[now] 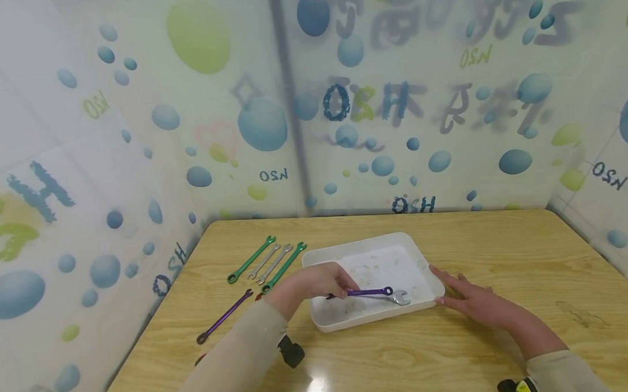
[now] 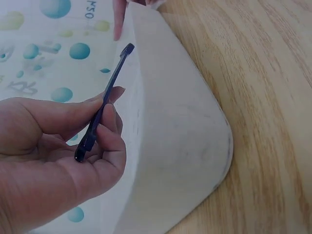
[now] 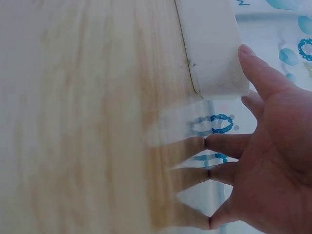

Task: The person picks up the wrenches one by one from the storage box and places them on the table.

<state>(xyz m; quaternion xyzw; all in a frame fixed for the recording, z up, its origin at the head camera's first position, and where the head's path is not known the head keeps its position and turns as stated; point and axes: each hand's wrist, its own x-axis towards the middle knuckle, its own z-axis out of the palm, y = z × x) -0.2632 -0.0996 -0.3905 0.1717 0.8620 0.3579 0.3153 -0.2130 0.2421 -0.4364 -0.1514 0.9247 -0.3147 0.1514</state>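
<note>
My left hand pinches a purple ratchet wrench between thumb and fingers, above the white tray. In the left wrist view the wrench slants upward, apart from the tray wall. A silver wrench lies in the tray, its handle partly hidden behind the purple one. At the tray's right end my right hand has its fingers spread. Its thumb touches the tray corner in the right wrist view, and the other fingertips reach down to the table.
Left of the tray lie a green wrench, two silver wrenches and another green wrench in a row. Nearer is a second purple wrench. Something red is mostly hidden by the left sleeve. Patterned curtains surround the wooden table.
</note>
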